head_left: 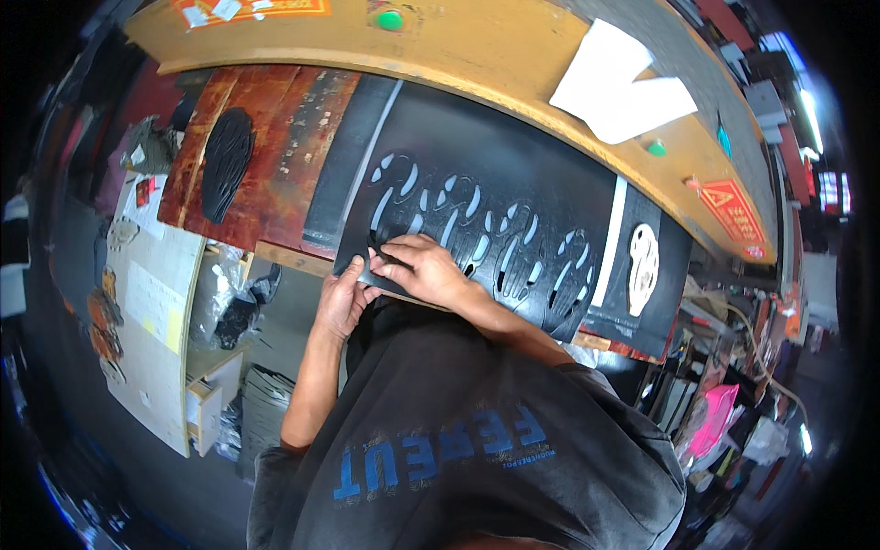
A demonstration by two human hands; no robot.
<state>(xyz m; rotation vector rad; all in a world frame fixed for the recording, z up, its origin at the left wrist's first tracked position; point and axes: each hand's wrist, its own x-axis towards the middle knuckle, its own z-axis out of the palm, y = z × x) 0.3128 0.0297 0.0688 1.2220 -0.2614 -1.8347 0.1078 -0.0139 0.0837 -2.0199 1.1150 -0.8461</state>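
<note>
A wide black sheet (513,128) lies on the work board, with a row of shoe-upper-shaped outlines and cut-out slots along its near part. My left hand (341,302) pinches the sheet's near left corner, its thumb on top. My right hand (426,270) lies just right of it, fingers bent and closed on the same edge beside the leftmost cut-outs. The corner is lifted a little between the hands. Its underside and some fingertips are hidden.
A yellow machine beam (477,64) with green buttons and white papers (623,87) spans the far side. A dark sole-shaped piece (227,165) rests on the reddish board (284,156) at left. A pale slotted piece (643,266) lies at right. A side table (156,302) stands left.
</note>
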